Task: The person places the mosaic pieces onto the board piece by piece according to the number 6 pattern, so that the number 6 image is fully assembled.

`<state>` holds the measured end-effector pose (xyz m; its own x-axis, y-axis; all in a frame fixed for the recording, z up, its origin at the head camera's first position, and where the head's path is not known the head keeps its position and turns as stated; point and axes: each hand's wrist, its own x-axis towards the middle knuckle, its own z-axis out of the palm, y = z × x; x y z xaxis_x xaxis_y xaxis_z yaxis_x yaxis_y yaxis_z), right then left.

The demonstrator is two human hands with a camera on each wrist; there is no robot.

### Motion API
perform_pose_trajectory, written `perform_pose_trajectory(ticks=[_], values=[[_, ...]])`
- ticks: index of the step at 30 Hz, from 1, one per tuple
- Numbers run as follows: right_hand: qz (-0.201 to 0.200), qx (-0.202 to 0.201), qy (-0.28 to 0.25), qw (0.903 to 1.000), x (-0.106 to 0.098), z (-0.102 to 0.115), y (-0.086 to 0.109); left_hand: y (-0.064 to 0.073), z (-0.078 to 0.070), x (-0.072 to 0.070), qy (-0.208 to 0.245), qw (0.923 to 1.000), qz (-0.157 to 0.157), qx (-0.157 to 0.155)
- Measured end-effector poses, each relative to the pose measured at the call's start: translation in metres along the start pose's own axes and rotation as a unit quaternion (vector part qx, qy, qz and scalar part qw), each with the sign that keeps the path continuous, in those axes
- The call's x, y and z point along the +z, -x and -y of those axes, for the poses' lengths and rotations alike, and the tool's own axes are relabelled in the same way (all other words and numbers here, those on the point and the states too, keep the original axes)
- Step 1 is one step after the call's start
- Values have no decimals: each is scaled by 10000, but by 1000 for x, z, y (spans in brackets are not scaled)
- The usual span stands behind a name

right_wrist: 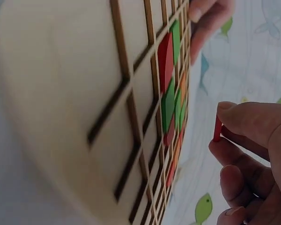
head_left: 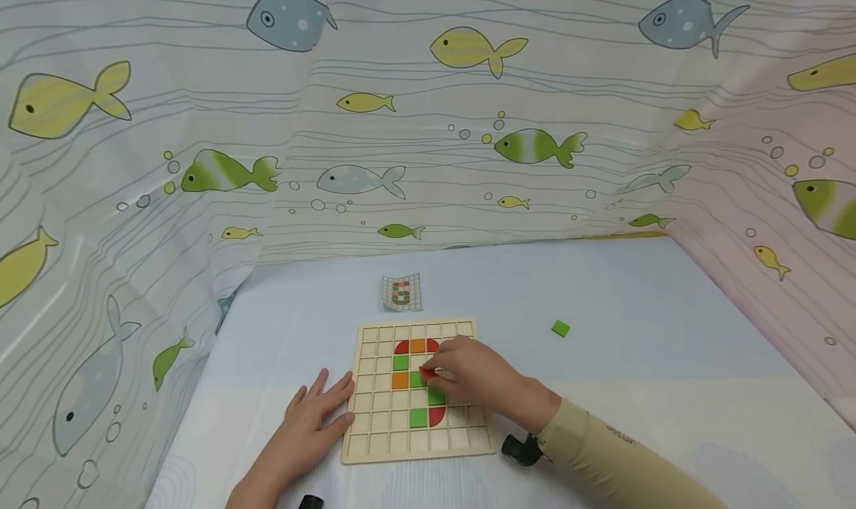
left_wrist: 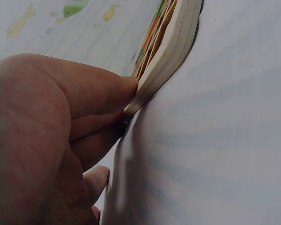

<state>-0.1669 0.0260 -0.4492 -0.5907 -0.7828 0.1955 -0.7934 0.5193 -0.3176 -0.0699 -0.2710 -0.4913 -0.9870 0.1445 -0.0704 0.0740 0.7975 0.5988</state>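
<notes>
My right hand is over the wooden grid board, pinching a small red tile between thumb and forefinger. In the right wrist view this tile is held edge-on, apart from the board. Red, orange and green tiles sit in the grid, among them a green tile beside a red rounded tile near the front. My left hand lies at the board's left side, fingers spread, with fingertips touching its edge. The left wrist view has the thumb against the board's rim. My right hand covers part of the grid.
Behind the board lies a small pattern card with a coloured grid figure. A loose green tile is on the table to the right. A black object is near the right wrist. Fish-printed sheeting surrounds the table.
</notes>
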Motion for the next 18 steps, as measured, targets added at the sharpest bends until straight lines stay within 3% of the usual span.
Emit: perform_pose_trajectory(ticks=[11,18], values=[[112,-614,40,9980,17,30,-7,2,1,0,-21,9999,-36,93],[397,-637,-125,9971,28,39,-6,1,-1,-1,-3,10000,-71,27]])
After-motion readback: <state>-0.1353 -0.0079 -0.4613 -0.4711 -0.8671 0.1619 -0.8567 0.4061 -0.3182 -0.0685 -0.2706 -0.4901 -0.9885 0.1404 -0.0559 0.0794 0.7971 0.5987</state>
